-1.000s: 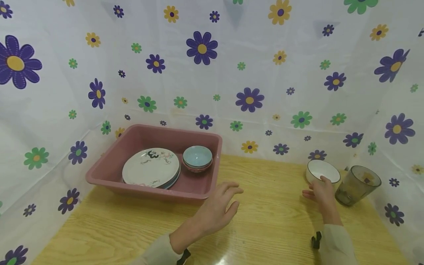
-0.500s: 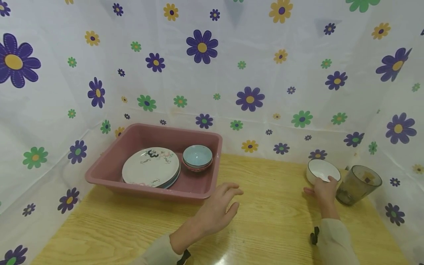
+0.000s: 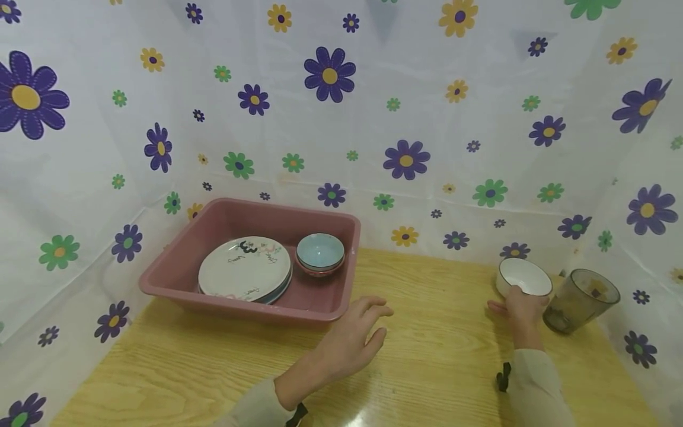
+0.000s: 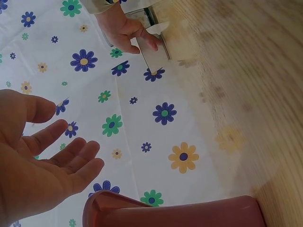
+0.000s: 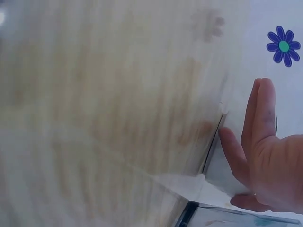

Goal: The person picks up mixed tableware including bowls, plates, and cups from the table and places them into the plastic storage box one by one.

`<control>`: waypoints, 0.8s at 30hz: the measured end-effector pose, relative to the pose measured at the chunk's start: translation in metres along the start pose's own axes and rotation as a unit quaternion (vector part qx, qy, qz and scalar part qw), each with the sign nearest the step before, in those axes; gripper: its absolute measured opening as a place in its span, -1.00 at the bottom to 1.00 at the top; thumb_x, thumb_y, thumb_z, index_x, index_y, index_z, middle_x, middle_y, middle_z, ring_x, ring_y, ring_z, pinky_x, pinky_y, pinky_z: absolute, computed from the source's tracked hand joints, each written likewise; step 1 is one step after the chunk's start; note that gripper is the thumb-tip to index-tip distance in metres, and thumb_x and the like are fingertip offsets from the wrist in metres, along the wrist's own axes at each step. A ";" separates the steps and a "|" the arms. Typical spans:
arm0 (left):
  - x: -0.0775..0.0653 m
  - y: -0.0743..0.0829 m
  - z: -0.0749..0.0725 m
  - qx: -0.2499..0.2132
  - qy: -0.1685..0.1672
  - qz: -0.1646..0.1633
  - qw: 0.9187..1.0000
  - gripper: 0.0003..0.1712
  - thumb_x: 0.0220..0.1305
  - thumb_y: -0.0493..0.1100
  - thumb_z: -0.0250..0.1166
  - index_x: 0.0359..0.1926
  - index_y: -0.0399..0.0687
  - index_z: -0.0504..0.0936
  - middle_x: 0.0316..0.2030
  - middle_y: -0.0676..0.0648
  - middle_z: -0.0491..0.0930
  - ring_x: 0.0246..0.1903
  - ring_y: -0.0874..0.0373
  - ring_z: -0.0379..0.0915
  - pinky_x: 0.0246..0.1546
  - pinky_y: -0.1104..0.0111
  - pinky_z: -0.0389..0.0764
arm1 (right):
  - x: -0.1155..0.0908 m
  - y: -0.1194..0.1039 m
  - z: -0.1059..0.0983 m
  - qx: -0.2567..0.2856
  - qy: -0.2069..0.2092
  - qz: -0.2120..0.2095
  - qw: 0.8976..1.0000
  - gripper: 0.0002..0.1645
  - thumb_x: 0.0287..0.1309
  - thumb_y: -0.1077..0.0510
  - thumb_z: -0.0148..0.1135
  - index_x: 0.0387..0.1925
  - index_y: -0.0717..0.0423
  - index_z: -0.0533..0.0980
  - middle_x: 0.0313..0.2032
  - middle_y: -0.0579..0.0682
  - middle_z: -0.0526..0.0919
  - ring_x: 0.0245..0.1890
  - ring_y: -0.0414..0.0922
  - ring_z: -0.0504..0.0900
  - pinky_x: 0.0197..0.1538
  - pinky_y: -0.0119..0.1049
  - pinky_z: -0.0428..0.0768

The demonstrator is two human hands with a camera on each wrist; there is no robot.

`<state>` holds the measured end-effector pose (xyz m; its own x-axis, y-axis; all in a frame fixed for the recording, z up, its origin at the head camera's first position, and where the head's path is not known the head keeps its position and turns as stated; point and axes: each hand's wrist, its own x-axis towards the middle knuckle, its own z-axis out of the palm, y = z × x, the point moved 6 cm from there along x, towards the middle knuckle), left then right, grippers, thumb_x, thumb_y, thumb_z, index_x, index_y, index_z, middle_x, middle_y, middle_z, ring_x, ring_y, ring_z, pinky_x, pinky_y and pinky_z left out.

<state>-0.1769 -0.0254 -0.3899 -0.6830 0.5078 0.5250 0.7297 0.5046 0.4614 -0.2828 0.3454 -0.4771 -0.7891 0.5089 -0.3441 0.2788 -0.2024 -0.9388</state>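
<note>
At the right, a small white bowl [image 3: 522, 274] with a dark rim stands upright on the table. My right hand [image 3: 525, 311] grips it from the near side, fingers at its left and thumb towards its right. In the right wrist view, two fingers [image 5: 264, 106] stretch past the bowl wall [image 5: 218, 163], one finger lies against it, and the far side is hidden by the hand. My left hand [image 3: 349, 341] hovers over the table with nothing in it, fingers loosely bent, by the front right corner of a pink basin [image 3: 176, 296].
Inside the basin are a stack of white patterned plates [image 3: 245, 270] and stacked bowls [image 3: 320, 252], the top one light blue. A smoky tumbler [image 3: 581, 302] stands tilted-looking just right of the white bowl. Flowered white curtain [image 3: 363, 118] closes off the back and sides of the wooden table [image 3: 421, 356].
My right hand has moved from over the near rim of the white bowl to closing around its near side. My left hand stays beside the basin.
</note>
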 end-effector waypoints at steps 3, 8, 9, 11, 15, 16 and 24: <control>0.000 -0.001 0.000 -0.005 -0.005 -0.005 1.000 -0.67 0.33 -0.26 0.24 0.10 -0.15 0.56 0.15 -0.21 0.49 0.16 -0.05 0.44 0.14 0.15 0.54 | 0.001 -0.001 0.001 0.044 -0.019 0.010 0.999 -0.05 0.40 0.16 -0.37 0.41 0.01 -0.78 0.45 0.40 -0.22 -0.62 -0.15 0.72 -0.31 -0.35 0.71; 0.000 -0.003 0.001 -0.011 -0.007 -0.009 1.000 -0.67 0.33 -0.27 0.24 0.10 -0.17 0.56 0.15 -0.23 0.49 0.16 -0.06 0.45 0.15 0.14 0.53 | 0.001 -0.002 0.002 0.137 -0.062 0.062 0.987 -0.16 0.47 0.13 -0.38 0.51 0.05 -0.58 -0.01 0.22 0.43 -0.50 -0.09 0.74 -0.19 -0.29 0.71; 0.000 -0.004 0.001 -0.011 -0.007 -0.009 1.000 -0.67 0.32 -0.26 0.24 0.10 -0.17 0.56 0.15 -0.23 0.49 0.16 -0.06 0.45 0.16 0.14 0.53 | 0.002 -0.002 0.002 0.155 -0.069 0.079 0.982 -0.17 0.48 0.12 -0.36 0.53 0.03 -0.53 -0.02 0.18 0.43 -0.48 -0.07 0.74 -0.16 -0.28 0.71; -0.001 -0.005 0.001 -0.011 -0.007 -0.010 1.000 -0.67 0.32 -0.26 0.24 0.10 -0.17 0.56 0.15 -0.23 0.49 0.16 -0.06 0.45 0.16 0.14 0.53 | 0.003 -0.002 0.002 0.194 -0.082 0.107 0.972 -0.18 0.50 0.08 -0.33 0.55 -0.04 -0.48 0.11 0.26 0.42 -0.45 -0.03 0.74 -0.10 -0.25 0.70; -0.001 -0.006 0.002 -0.015 -0.012 -0.016 1.000 -0.67 0.34 -0.26 0.23 0.10 -0.16 0.56 0.15 -0.21 0.48 0.16 -0.05 0.45 0.16 0.14 0.53 | 0.005 0.000 0.002 0.272 -0.096 0.159 0.944 -0.15 0.50 0.02 -0.28 0.52 -0.37 -0.51 0.53 0.02 -0.17 -0.34 0.04 0.74 0.07 -0.21 0.62; -0.002 -0.006 0.002 -0.017 -0.012 -0.018 1.000 -0.67 0.34 -0.26 0.23 0.10 -0.16 0.56 0.15 -0.21 0.48 0.16 -0.05 0.45 0.16 0.14 0.53 | 0.005 0.000 0.002 0.284 -0.096 0.167 0.939 -0.14 0.50 0.01 -0.27 0.51 -0.43 -0.53 0.55 -0.07 -0.26 -0.31 0.05 0.74 0.11 -0.21 0.59; -0.003 -0.007 0.002 -0.017 -0.009 -0.020 1.000 -0.68 0.34 -0.26 0.23 0.10 -0.16 0.56 0.15 -0.19 0.49 0.15 -0.05 0.45 0.15 0.15 0.54 | 0.003 -0.003 -0.002 0.265 -0.089 0.189 0.941 -0.07 0.46 0.18 -0.24 0.50 -0.36 -0.56 0.55 -0.13 -0.37 -0.22 0.03 0.72 0.21 -0.31 0.47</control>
<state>-0.1798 -0.0287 -0.3961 -0.7125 0.5006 0.4917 0.7016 0.5018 0.5059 -0.2849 0.3493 -0.4755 -0.7812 0.1778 -0.5984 0.2833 -0.7532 -0.5937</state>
